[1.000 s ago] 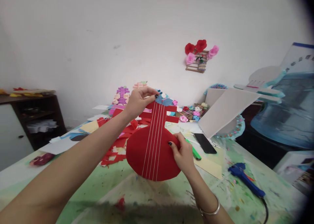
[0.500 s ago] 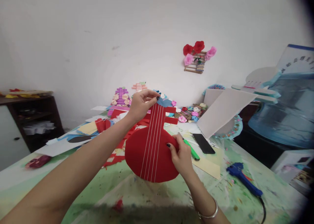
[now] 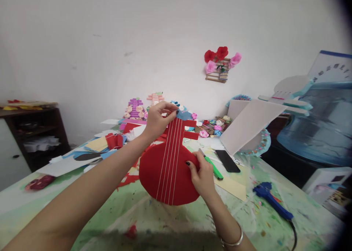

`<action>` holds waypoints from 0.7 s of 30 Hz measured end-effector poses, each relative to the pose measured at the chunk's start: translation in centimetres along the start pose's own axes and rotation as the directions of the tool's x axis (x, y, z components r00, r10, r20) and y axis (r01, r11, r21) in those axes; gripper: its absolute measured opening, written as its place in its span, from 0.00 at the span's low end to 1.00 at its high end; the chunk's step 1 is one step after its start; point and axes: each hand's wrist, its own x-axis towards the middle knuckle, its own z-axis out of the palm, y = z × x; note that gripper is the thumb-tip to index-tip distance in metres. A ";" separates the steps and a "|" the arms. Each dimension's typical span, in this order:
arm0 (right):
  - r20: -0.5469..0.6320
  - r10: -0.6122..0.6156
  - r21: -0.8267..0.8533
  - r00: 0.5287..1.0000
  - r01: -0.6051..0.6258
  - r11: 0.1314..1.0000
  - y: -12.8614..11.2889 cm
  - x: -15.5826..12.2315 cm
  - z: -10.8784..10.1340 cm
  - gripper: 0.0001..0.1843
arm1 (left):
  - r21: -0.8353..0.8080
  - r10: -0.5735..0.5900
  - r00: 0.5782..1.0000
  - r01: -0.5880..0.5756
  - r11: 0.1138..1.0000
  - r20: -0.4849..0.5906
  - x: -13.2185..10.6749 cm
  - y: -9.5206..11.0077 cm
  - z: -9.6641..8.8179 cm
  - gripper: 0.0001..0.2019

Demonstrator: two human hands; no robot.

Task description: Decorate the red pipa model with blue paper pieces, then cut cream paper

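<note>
A red lute-shaped craft stands tilted over the table in front of me, with several white strings running down its neck and round body. Flat red pegs jut out from the right of the neck. At the top of the neck my left hand has thumb and forefinger pinched together; what lies between the fingertips is too small to make out. My right hand grips the right edge of the body, its thumb on the front face and its other fingers partly hidden behind.
A green utility knife and a black phone lie right of the craft. A blue glue gun with a cord rests farther right. Paper scraps cover the left. White boards and a water jug stand at right.
Both hands keep nearly the same places on the red craft. The whole view has shifted slightly, and the left fingertips have moved very little.
</note>
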 end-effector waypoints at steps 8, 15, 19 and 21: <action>-0.013 -0.009 -0.010 1.000 0.008 1.000 0.0 -0.1 0.2 0.04 | 0.025 -0.002 1.000 0.001 1.000 0.009 0.0 -0.1 0.0 0.05; -0.010 -0.004 -0.027 1.000 0.004 1.000 0.0 -0.1 0.0 0.05 | 0.066 -0.016 1.000 0.015 0.998 0.019 0.1 -0.1 -0.1 0.05; -0.009 -0.005 -0.039 1.000 0.005 0.999 0.0 -0.1 0.0 0.05 | 0.091 -0.001 1.000 -0.001 0.996 0.022 0.1 0.0 -0.1 0.05; -0.008 -0.008 -0.041 1.000 0.008 0.999 0.0 0.0 0.1 0.05 | 0.106 0.010 1.000 -0.012 0.994 0.022 0.2 0.0 -0.1 0.05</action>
